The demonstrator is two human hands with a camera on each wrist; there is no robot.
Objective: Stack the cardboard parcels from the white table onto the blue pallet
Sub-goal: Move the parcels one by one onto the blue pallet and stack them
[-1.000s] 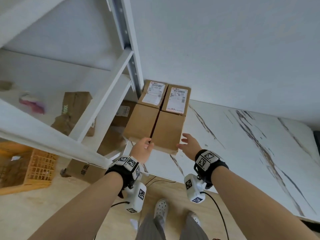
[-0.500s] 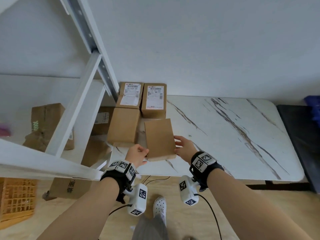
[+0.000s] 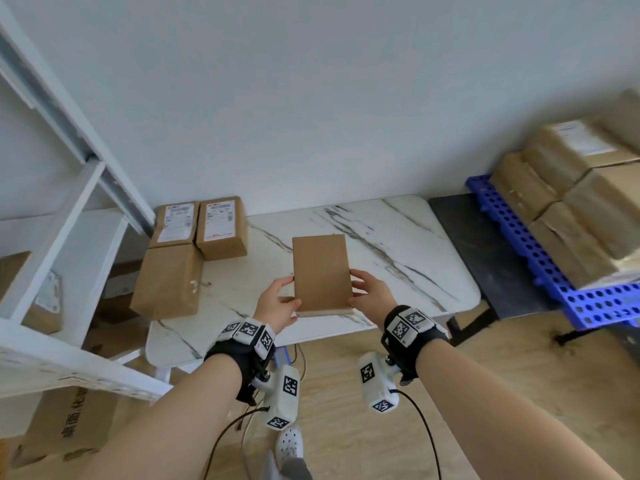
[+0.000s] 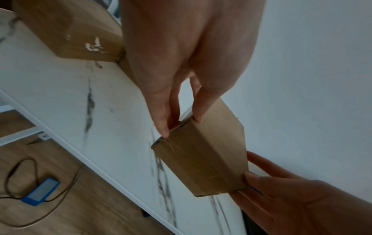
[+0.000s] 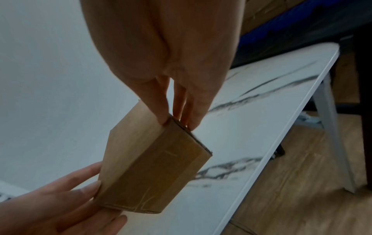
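You hold one plain cardboard parcel (image 3: 321, 273) in the air above the near edge of the white marble-veined table (image 3: 398, 244), clear of its surface. Your left hand (image 3: 278, 303) clamps the parcel's near left corner, thumb on the top face and fingers (image 4: 161, 117) under the side. Your right hand (image 3: 370, 294) clamps the near right corner the same way; its fingertips (image 5: 165, 117) pinch the edge. The parcel's underside is hidden in all three views, so any label there cannot be read.

Three parcels sit at the table's far left corner: two labelled parcels (image 3: 201, 225) side by side against the wall, and one unlabelled parcel (image 3: 168, 280) just in front, overhanging the left edge. Label text is too small to read.

Beyond the table's right edge lies the blue pallet (image 3: 540, 258), perforated, carrying stacked parcels (image 3: 571, 188) that are blurred and cut off by the frame. A white shelving frame (image 3: 69, 188) crosses the left side and partly hides cartons behind it. In the right wrist view the pallet shows only as a dark blue band.
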